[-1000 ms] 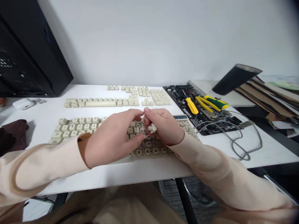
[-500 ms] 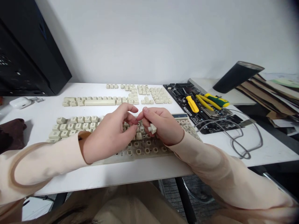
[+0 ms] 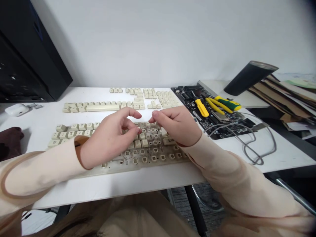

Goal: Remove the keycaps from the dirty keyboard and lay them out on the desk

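Hovering left hand (image 3: 108,140) and right hand (image 3: 179,126) over half-stripped keyboard (image 3: 145,159), fingers relaxed, nothing gripped; loose keycaps (image 3: 103,107) in rows behind keyboard on white surface (image 3: 138,184).

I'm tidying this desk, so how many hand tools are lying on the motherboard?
2, as far as I can tell: a yellow-handled screwdriver and pliers with yellow and green handles, both resting on the motherboard. Another tool could be hidden beneath them.

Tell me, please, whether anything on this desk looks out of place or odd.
Yes: the bare part of the old keyboard looks dirty, with dark grime speckled around its empty switch sockets. Also, a yellow screwdriver and pliers lie directly on a bare motherboard, an odd place for tools.
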Motion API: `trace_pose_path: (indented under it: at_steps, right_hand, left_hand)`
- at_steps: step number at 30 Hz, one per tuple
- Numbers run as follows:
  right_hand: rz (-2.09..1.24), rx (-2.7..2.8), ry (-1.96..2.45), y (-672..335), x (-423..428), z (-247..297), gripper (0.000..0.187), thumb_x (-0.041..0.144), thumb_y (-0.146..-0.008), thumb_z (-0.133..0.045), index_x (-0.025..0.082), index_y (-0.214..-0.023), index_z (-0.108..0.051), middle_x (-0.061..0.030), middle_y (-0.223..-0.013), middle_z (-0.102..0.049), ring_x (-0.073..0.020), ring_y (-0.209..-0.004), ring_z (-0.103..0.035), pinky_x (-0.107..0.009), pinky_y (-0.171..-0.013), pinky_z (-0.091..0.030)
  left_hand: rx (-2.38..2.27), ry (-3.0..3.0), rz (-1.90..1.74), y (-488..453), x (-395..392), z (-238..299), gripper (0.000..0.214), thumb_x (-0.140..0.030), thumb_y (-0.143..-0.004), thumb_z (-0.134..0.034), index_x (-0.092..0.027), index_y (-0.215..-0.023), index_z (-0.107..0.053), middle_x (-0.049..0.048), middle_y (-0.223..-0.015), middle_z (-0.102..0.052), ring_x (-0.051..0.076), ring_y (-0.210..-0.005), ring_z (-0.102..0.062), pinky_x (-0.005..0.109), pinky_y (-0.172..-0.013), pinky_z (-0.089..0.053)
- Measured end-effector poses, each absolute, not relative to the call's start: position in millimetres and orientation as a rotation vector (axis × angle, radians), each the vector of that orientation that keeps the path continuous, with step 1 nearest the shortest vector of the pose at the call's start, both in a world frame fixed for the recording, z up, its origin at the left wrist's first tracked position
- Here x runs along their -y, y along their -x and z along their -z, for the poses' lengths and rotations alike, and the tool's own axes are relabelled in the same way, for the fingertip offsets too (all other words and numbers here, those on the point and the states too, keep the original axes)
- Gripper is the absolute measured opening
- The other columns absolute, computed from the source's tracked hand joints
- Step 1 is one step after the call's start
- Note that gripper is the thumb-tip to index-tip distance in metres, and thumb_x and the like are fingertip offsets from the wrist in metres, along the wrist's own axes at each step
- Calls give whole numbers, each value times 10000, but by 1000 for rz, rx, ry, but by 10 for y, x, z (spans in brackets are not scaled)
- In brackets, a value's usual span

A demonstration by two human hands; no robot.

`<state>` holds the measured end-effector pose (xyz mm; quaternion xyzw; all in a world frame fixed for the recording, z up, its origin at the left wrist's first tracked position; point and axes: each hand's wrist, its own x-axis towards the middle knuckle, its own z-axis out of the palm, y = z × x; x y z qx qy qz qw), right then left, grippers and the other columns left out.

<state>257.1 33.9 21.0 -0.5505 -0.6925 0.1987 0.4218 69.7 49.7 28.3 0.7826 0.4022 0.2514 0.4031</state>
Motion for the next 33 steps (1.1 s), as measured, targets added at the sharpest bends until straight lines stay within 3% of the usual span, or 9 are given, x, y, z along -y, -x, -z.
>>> trace_pose_path:
  at_steps: [5,7,9,17,22,24,26,28,33]
  right_hand:
    - [-671,1645,1326,-2582,-339,-250,353,392,-790,-513,168,-576,-681,34,-418,-415,-86,-454,-411,-237,-493,-350]
    - [-694,1615,1319,-2590,-341,-255,356,398,-791,-518,170,-566,-673,32,-421,-420,-93,-468,-430,-244,-507,-363]
    - [-696,1597,1311,-2600,-343,-260,359,409,-788,-529,169,-560,-669,30,-423,-418,-95,-472,-433,-245,-502,-360]
    - [-759,1533,1293,-2619,-341,-285,358,413,-792,-538,161,-578,-674,16,-445,-469,-96,-481,-449,-245,-506,-361]
    - [-768,1518,1290,-2625,-345,-287,363,416,-801,-554,162,-570,-673,19,-444,-465,-88,-470,-444,-234,-494,-355]
    - [-755,1512,1291,-2626,-350,-285,361,406,-804,-562,164,-557,-667,20,-440,-458,-91,-475,-451,-234,-495,-355]
    - [-745,1504,1295,-2626,-355,-284,357,386,-806,-568,166,-540,-660,20,-437,-451,-95,-484,-460,-234,-496,-355]
    - [-738,1500,1299,-2626,-357,-287,346,356,-812,-566,167,-537,-661,21,-437,-451,-93,-482,-458,-234,-497,-353]
    - [-737,1495,1306,-2628,-348,-305,330,318,-824,-566,171,-547,-668,30,-434,-449,-80,-459,-434,-230,-490,-337]
  left_hand:
    - [-1005,-2280,-637,-687,-546,-320,299,-311,-774,-583,-226,-1061,-567,4,-855,-668,138,-631,-597,278,-592,-465]
    - [-946,-2293,-608,-682,-550,-367,168,-309,-796,-551,-211,-905,-634,-13,-706,-654,135,-596,-589,267,-574,-459]
    - [-883,-2266,-576,-673,-547,-416,195,-340,-816,-527,-198,-758,-647,-21,-590,-614,129,-547,-571,254,-531,-446]
    - [-799,-2027,-558,-658,-537,-453,184,-306,-831,-508,-195,-895,-641,3,-666,-658,137,-605,-613,247,-545,-490]
    - [-815,-2433,-557,-659,-536,-441,219,-287,-861,-453,-191,-853,-649,8,-665,-634,148,-602,-581,303,-617,-482]
    - [-744,-2713,-479,-628,-544,-419,262,-273,-871,-410,-193,-880,-659,45,-775,-658,204,-756,-606,400,-758,-472]
    - [-678,-2910,-363,-581,-541,-394,261,-235,-848,-416,-214,-936,-661,83,-1024,-643,277,-1012,-557,528,-921,-373]
    - [-632,-2939,-250,-531,-520,-385,261,-195,-824,-431,-244,-932,-663,76,-1209,-570,293,-1165,-472,578,-1010,-266]
    - [-726,-2586,-365,-479,-448,-472,176,-238,-814,-499,-256,-805,-674,29,-1198,-591,238,-1152,-516,394,-932,-437]
